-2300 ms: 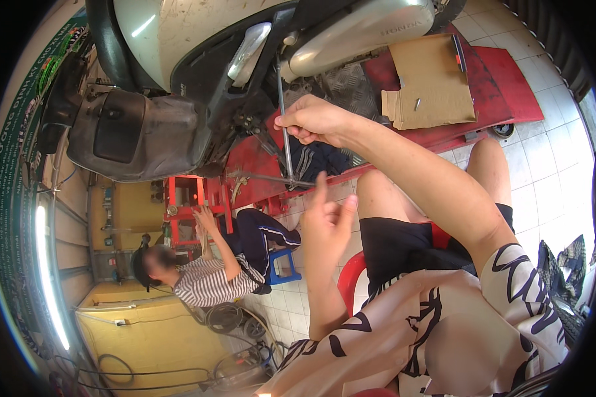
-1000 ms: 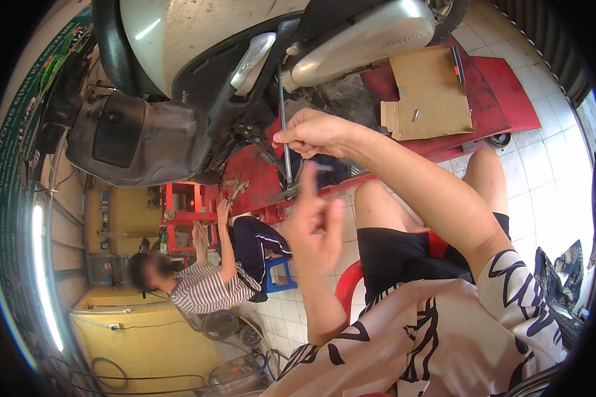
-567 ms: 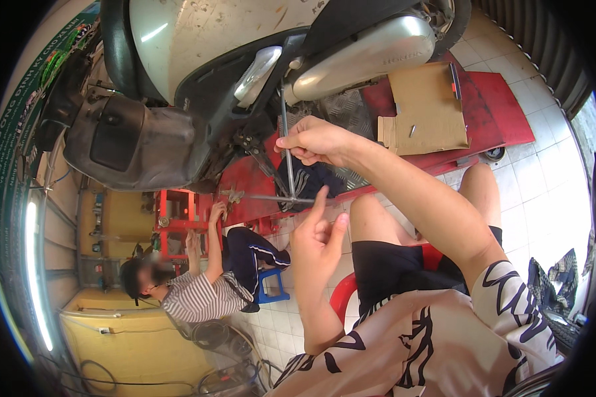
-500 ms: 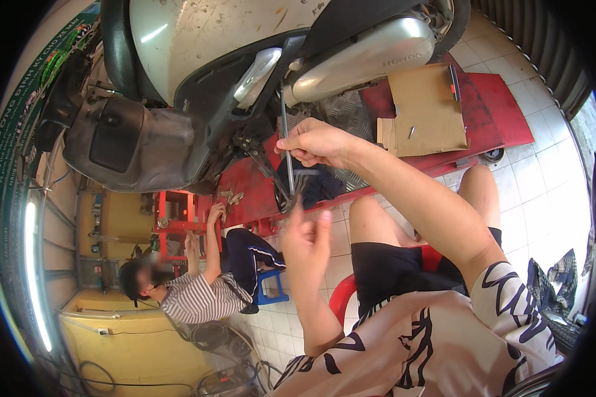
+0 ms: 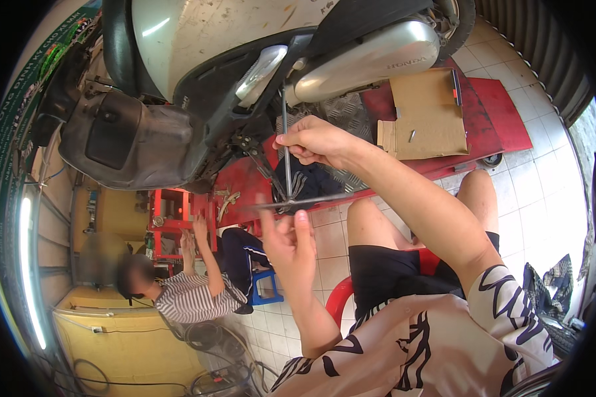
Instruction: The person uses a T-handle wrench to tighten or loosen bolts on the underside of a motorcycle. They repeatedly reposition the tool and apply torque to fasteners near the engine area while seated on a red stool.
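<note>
A metal T-handle wrench (image 5: 287, 175) reaches from under the scooter (image 5: 245, 66) toward me, its shaft running to the engine area. Around the middle of its shaft, the thumb and fingers of my right hand (image 5: 314, 141) are closed. Just below the blurred crossbar, my left hand (image 5: 290, 248) is open, thumb and index finger raised. The index fingertip meets or overlaps the bar; touching cannot be told for sure. Where the tool's far end sits is hidden beside the silver engine cover (image 5: 371, 59).
The scooter stands on a red lift platform (image 5: 493, 109). An opened cardboard box (image 5: 427, 109) with a small metal part (image 5: 412, 135) lies on it. At left, a co-worker (image 5: 198, 291) in a striped shirt sits on a blue stool (image 5: 266, 289) near a red tool cart (image 5: 172, 221).
The crossbar has turned to lie sideways across the view. My left hand has shifted slightly left and down, while my right hand stays on the shaft. The co-worker's hands moved left.
</note>
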`<state>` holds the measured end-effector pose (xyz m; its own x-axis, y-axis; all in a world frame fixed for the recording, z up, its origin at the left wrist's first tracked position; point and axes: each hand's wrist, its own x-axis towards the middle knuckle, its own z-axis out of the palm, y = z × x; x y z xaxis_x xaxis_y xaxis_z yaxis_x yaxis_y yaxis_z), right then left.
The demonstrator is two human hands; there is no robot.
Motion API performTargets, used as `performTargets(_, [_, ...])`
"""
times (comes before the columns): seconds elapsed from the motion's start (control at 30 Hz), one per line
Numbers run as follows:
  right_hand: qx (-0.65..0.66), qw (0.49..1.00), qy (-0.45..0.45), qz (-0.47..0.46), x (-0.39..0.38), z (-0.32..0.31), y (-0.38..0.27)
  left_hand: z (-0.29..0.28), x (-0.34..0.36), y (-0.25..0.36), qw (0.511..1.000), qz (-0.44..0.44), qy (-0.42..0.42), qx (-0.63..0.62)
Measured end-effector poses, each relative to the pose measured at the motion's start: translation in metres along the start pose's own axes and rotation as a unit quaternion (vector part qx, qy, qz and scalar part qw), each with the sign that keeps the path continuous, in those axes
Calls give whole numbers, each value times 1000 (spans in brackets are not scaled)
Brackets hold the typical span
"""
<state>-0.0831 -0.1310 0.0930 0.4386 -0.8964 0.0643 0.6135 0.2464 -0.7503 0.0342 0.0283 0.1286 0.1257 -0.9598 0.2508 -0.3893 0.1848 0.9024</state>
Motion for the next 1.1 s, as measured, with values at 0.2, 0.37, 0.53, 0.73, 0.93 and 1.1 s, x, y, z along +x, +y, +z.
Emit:
performTargets(0.2, [-4, 1000, -1, -5, 0, -3, -8, -10, 0, -19, 964, 31, -216, 148])
performTargets(0.37, [-5, 1000, 13, -7, -1, -6, -9, -4, 3, -12, 997, 15, -76, 7])
performTargets(0.53, [-11, 1000, 10, 2, -6, -8, -14, 6, -2, -7, 980, 72, -184, 10])
performTargets(0.73, [-25, 1000, 13, 6, 0, -8, -5, 4, -2, -14, 977, -84, -198, 2])
performTargets(0.93, [2, 999, 31, 10, 2, -2, -5, -5, 15, -23, 958, -114, -21, -264])
performTargets(1.1, [-13, 999, 29, 9, -1, -2, -6, 9, 16, -20, 990, 132, 39, 40])
